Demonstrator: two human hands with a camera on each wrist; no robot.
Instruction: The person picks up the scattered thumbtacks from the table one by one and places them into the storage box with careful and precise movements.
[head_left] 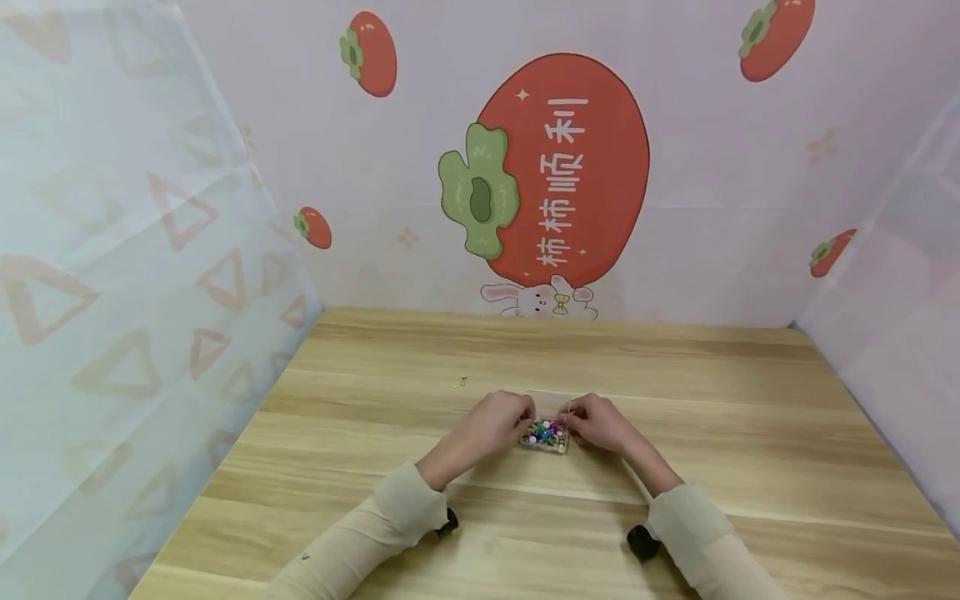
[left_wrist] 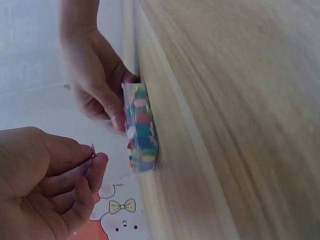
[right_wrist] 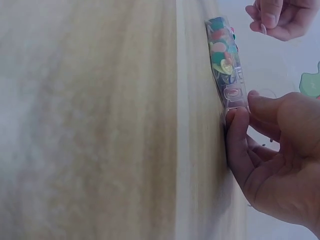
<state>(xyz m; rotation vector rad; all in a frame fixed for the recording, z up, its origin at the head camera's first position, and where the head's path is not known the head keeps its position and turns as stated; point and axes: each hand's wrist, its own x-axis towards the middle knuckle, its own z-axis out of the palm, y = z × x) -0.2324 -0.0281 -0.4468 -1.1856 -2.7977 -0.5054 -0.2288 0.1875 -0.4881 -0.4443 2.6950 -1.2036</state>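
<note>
A small clear plastic box [head_left: 545,435] full of colourful round-headed thumbtacks [right_wrist: 219,47] lies on the wooden table between the two hands. My left hand [head_left: 497,423], at the box's left side, pinches one small thin piece [left_wrist: 93,149] between thumb and forefinger; edge-on, it looks like a thumbtack. Thumb and fingers of my right hand [head_left: 597,422] grip the near end of the box in the right wrist view, by its clear hinged end [right_wrist: 235,94]. The clear lid [head_left: 551,398] stands out behind the box, partly hidden by the hands.
A few tiny gold pieces [head_left: 462,382] lie on the wooden table [head_left: 675,375], left of and behind the box. Printed cloth walls [head_left: 420,275] enclose the table at the back and both sides. Black wrist straps [head_left: 642,542] show below the sleeves.
</note>
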